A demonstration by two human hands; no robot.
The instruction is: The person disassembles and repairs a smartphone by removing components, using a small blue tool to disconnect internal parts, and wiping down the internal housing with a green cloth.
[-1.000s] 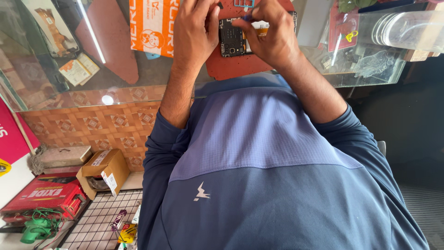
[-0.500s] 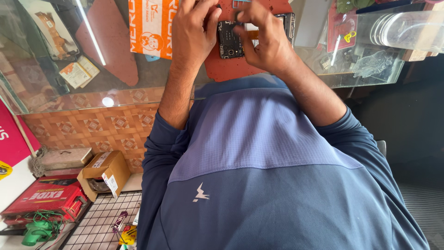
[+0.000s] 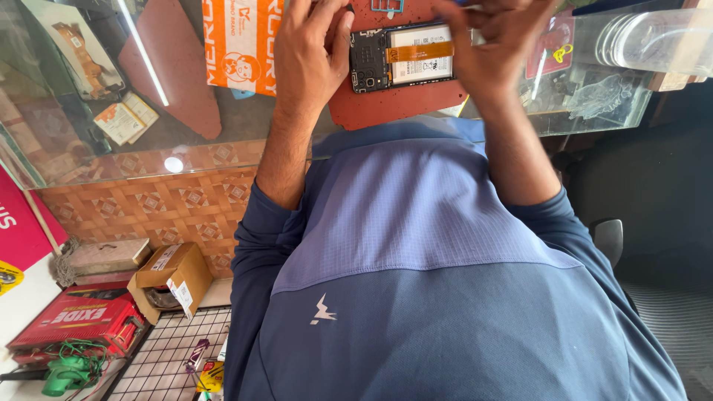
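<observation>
On red work mat [image 3: 401,111]: opened phone [image 3: 402,58], back cover off, battery and orange flex cable [image 3: 420,52] exposed. Left hand [image 3: 310,56] clamps phone's edge. Right hand [image 3: 496,52] fingers pinched together above phone; held item unclear. Reassembly not done.

Around the opened phone [image 3: 401,56], I see my hands crowded in: the left hand [image 3: 312,56] touches its left end, the right hand [image 3: 494,52] covers its right end. The red mat [image 3: 397,108] below the phone lies bare, giving room to approach. Left of the phone an orange packet [image 3: 238,44] blocks the table [image 3: 148,148]. Right of it, a clear plastic container [image 3: 653,41] stands in the way.
</observation>
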